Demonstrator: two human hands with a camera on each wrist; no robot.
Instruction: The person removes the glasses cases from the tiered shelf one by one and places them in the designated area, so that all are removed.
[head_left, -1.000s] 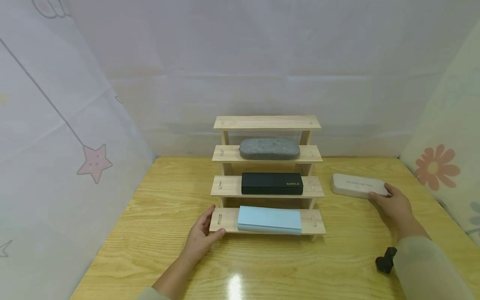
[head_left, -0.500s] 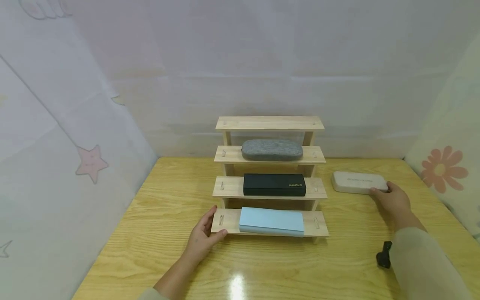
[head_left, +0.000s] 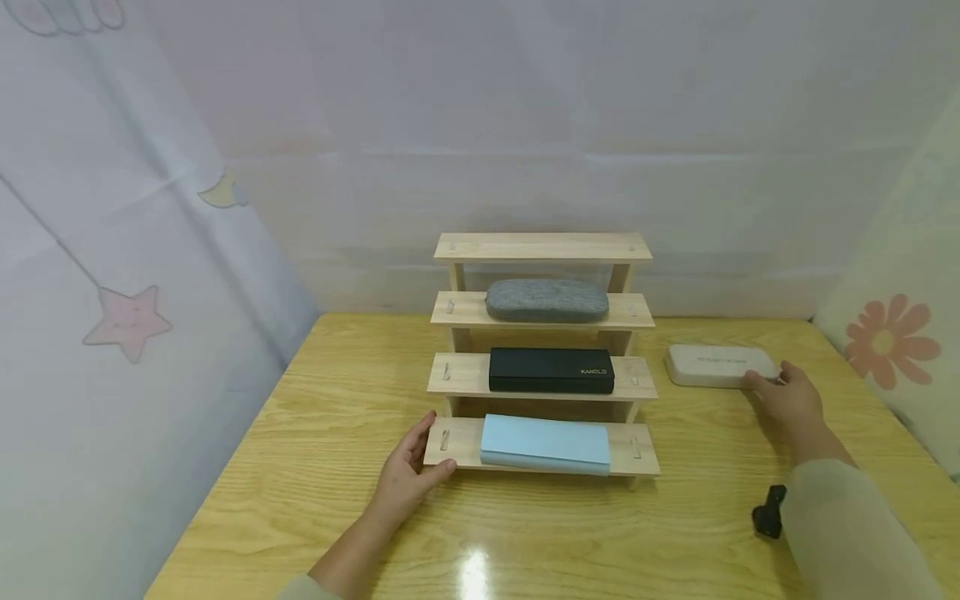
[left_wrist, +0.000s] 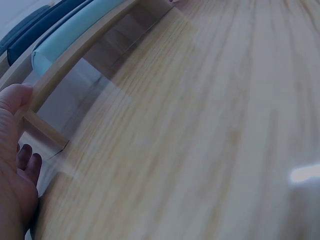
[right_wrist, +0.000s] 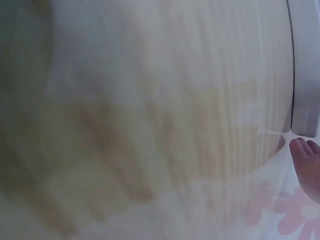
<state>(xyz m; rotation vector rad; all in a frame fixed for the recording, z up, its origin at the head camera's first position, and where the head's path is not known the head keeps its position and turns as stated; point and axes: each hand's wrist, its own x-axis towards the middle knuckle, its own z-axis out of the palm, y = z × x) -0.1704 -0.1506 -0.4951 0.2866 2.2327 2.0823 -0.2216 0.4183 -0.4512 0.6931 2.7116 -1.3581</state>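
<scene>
The worktop (head_left: 315,467) is pale wood with clear grain and a glossy varnish that throws back a bright glare, while the stepped rack (head_left: 542,247) is bare, matt light wood. On it lie a grey case (head_left: 547,300) of rough felt-like cloth, a matt black case (head_left: 551,371) and a smooth pale blue case (head_left: 545,444). The white case (head_left: 716,365) beside the rack looks like smooth matt plastic.

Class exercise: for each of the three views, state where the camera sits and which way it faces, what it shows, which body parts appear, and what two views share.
Head: looks forward and down at the stepped wooden rack; left hand and right hand show.
Left wrist: low over the table, facing the rack's bottom step; thumb and fingers show.
Right wrist: blurred, facing the white case; fingertips show.
Shared: head and left wrist both show the light blue case.
</scene>
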